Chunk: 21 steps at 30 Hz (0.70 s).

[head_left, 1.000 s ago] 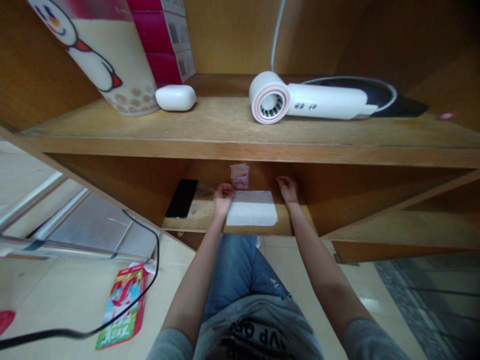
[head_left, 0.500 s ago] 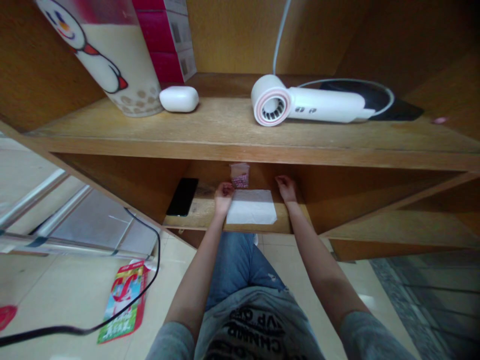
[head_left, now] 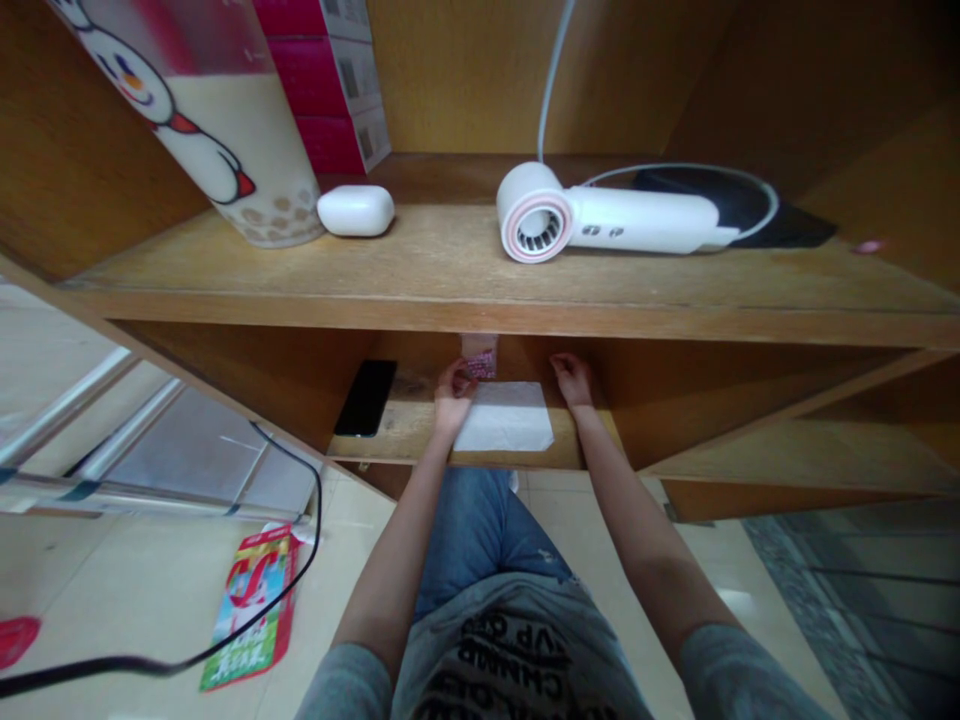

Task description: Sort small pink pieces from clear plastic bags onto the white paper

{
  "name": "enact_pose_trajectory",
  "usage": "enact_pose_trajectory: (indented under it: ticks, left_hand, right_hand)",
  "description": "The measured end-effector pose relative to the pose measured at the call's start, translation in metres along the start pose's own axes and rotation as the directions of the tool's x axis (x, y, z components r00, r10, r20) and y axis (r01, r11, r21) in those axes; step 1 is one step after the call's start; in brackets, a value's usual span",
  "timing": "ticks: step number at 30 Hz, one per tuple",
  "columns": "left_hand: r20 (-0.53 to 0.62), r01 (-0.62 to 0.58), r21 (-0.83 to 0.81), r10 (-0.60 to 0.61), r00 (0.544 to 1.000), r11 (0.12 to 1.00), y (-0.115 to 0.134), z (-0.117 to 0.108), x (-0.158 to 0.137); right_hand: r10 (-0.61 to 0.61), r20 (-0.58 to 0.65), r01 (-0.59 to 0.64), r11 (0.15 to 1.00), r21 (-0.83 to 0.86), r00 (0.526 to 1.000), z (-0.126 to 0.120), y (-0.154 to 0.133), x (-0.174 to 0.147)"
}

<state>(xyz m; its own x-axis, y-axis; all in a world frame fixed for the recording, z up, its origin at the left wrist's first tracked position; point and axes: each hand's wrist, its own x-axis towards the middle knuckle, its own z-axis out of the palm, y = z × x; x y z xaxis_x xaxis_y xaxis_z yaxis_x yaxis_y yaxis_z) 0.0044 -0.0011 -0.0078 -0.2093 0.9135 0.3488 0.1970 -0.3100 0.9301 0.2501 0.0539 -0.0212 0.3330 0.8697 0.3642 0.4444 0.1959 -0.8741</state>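
On the lower shelf a white paper sheet (head_left: 504, 416) lies flat between my hands. Behind it is a small clear bag of pink and purple beads (head_left: 481, 364). My left hand (head_left: 453, 396) is at the sheet's left edge, its curled fingertips close beside the bag; whether they touch it I cannot tell. My right hand (head_left: 574, 381) rests right of the sheet, fingers bent together. Anything pinched in either hand is too small to make out. To the left lies a black phone (head_left: 367, 398).
The upper shelf (head_left: 435, 265) overhangs my hands. It bears a milk tea cup (head_left: 277, 150), a white earbud case (head_left: 356, 211), pink boxes (head_left: 319, 90) and a white hair dryer (head_left: 622, 220). A black cable (head_left: 315, 500) hangs at the left, above a colourful packet (head_left: 251, 610) on the floor.
My left hand has shifted slightly right, closer to the bead bag and over the sheet's edge. My right hand has barely moved. The view has tilted a little.
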Motion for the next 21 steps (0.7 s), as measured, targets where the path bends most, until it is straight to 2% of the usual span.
enact_pose_trajectory:
  ticks: [6,21]
  left_hand:
    - [0.022,-0.031,0.124,0.029,0.999,0.992,-0.0039,0.0011,0.0013]
    - [0.122,-0.048,0.21,0.023,0.992,0.977,-0.0057,0.0026,0.0028]
  right_hand:
    - [-0.006,0.013,0.006,1.0,0.003,1.0,-0.0012,-0.0023,-0.0015]
    - [0.001,0.01,-0.001,1.0,0.015,1.0,-0.0006,-0.0019,-0.0013]
